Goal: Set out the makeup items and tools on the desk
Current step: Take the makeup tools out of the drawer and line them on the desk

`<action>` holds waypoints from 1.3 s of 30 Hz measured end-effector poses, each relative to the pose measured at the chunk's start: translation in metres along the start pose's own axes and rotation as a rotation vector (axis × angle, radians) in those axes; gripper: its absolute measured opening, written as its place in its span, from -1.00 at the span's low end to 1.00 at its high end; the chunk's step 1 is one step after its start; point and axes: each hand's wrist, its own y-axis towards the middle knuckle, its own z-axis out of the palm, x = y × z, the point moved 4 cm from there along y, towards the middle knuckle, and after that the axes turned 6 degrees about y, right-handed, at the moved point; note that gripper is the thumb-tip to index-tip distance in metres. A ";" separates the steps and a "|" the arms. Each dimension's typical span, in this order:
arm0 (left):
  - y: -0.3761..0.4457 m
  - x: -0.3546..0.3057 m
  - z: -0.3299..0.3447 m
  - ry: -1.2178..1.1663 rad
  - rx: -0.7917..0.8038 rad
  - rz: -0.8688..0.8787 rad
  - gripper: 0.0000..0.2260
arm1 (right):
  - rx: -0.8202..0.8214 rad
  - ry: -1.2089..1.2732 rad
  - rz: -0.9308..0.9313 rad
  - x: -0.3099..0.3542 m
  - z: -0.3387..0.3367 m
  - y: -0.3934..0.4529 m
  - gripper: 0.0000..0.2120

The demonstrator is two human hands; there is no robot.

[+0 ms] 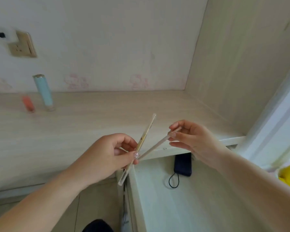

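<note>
**Two slim makeup pens held crossed above the desk edge**

Head view: left hand (107, 154) pinching a yellowish pen (145, 136) with small, unreadable dark marks. Right hand (192, 138) pinching a pale pen (155, 145) by its upper end. Standing upright far left on the desk (90, 118): one light-blue tube (44, 92), one orange tube (28, 104).

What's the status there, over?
Left hand grips yellow pencil; right hand pinches pale pencil. Blue tube, orange tube upright on desk. Nothing blocking.
</note>
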 end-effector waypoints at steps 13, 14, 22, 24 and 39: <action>0.063 0.084 -0.149 -0.258 -0.349 -0.211 -0.90 | 0.063 0.191 0.119 0.010 0.151 0.167 -0.85; 0.071 0.093 -0.156 -0.274 -0.362 -0.231 -0.89 | 0.037 0.170 0.140 0.003 0.158 0.179 -0.82; 0.124 0.153 -0.203 -0.050 -0.384 -0.325 -0.86 | -0.024 0.037 0.213 -0.033 0.206 0.261 -0.84; 0.135 0.157 -0.209 0.072 -0.336 -0.300 -0.82 | -0.022 -0.002 0.212 -0.038 0.213 0.275 -0.82; 0.181 0.178 -0.220 0.422 -0.279 -0.318 -0.75 | -0.057 -0.491 0.126 -0.066 0.234 0.346 -0.86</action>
